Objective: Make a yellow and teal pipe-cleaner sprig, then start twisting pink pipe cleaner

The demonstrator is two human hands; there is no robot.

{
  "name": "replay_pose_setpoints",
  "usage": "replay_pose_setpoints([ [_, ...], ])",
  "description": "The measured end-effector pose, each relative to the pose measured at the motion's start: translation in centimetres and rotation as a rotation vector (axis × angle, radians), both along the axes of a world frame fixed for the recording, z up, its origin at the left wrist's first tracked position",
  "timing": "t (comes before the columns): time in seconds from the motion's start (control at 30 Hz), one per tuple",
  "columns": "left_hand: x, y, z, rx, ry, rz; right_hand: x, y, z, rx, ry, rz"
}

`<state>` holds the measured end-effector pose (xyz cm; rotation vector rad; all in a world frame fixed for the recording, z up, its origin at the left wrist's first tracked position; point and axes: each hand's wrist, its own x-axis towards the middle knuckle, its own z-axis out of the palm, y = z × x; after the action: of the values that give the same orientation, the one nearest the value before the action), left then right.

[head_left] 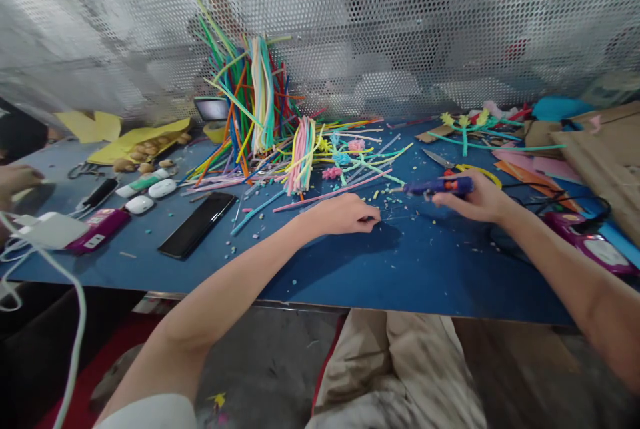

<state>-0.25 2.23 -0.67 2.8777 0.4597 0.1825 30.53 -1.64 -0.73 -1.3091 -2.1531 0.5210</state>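
Note:
My right hand (pixel 473 201) is closed round a blue glue gun (pixel 440 186) with an orange trigger, its nozzle pointing left just above the blue table (pixel 350 269). My left hand (pixel 347 214) rests on the table with fingers pinched on something small and dark that I cannot make out, a short way left of the nozzle. Beyond both hands lie loose coloured pipe cleaners (pixel 320 156), and a tall bundle of them (pixel 255 96) leans on the mesh wall.
A black phone (pixel 197 224), white earbud cases (pixel 150 196), a magenta device (pixel 97 229) and a white charger (pixel 50 229) lie left. Scissors (pixel 440 159), a black cable (pixel 550 206), cardboard (pixel 600 156) and a pipe-cleaner figure (pixel 467 126) lie right. Another person's hand (pixel 17 179) is at far left.

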Motion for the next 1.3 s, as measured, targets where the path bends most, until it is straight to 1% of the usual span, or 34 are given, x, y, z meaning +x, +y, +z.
replay_pose_setpoints([
  [0.07,-0.1,0.1,0.1,0.030,-0.001,0.004,0.3,0.3,0.2,0.023,0.074,-0.081],
  [0.1,-0.2,0.2,0.1,0.044,-0.007,0.010,0.4,0.5,0.3,0.060,0.070,-0.163],
  [0.17,-0.4,0.3,0.2,0.076,-0.036,0.037,0.8,1.0,0.5,0.163,-0.052,-0.393],
  [0.2,-0.5,0.3,0.3,0.098,-0.059,0.065,1.1,1.3,0.5,0.216,-0.153,-0.502],
  [0.23,-0.6,0.4,0.5,0.127,-0.090,0.106,1.4,1.6,0.4,0.251,-0.253,-0.583],
  [0.3,-0.9,0.4,1.0,0.194,-0.179,0.224,2.2,2.2,-0.1,0.306,-0.396,-0.661],
  [0.4,-1.4,0.7,2.1,0.259,-0.372,0.412,3.4,3.1,-1.4,0.244,-0.585,-0.710],
  [0.47,-1.7,1.0,2.7,0.277,-0.489,0.485,3.8,3.5,-2.3,0.174,-0.658,-0.749],
  [0.53,-2.0,1.3,2.9,0.283,-0.576,0.518,3.7,3.5,-2.7,0.134,-0.686,-0.786],
  [0.6,-2.2,1.7,3.0,0.295,-0.620,0.529,3.0,3.3,-2.4,0.183,-0.713,-0.756],
  [0.63,-2.3,1.8,2.9,0.304,-0.629,0.538,2.4,3.2,-2.0,0.235,-0.729,-0.698],
  [0.7,-2.4,2.1,2.8,0.323,-0.635,0.569,0.7,2.8,-1.1,0.330,-0.720,-0.531],
  [0.73,-2.5,2.2,2.7,0.330,-0.639,0.588,-0.3,2.6,-0.6,0.341,-0.692,-0.414],
  [0.8,-2.7,2.5,2.6,0.333,-0.646,0.617,-2.6,2.5,0.2,0.327,-0.645,-0.131],
  [0.9,-2.9,2.8,2.5,0.323,-0.647,0.632,-6.3,2.8,0.6,0.353,-0.628,-0.006],
  [1.0,-2.9,2.9,2.4,0.315,-0.641,0.630,-9.6,3.5,0.3,0.486,-0.612,0.200],
  [1.07,-2.9,2.9,2.4,0.318,-0.635,0.627,-11.4,4.1,-0.1,0.528,-0.617,0.235],
  [1.17,-2.9,2.8,2.3,0.325,-0.627,0.623,-13.3,5.1,-0.9,0.543,-0.655,0.202],
  [1.3,-2.6,2.7,2.1,0.319,-0.630,0.583,-13.9,5.9,-1.9,0.566,-0.749,0.145],
])
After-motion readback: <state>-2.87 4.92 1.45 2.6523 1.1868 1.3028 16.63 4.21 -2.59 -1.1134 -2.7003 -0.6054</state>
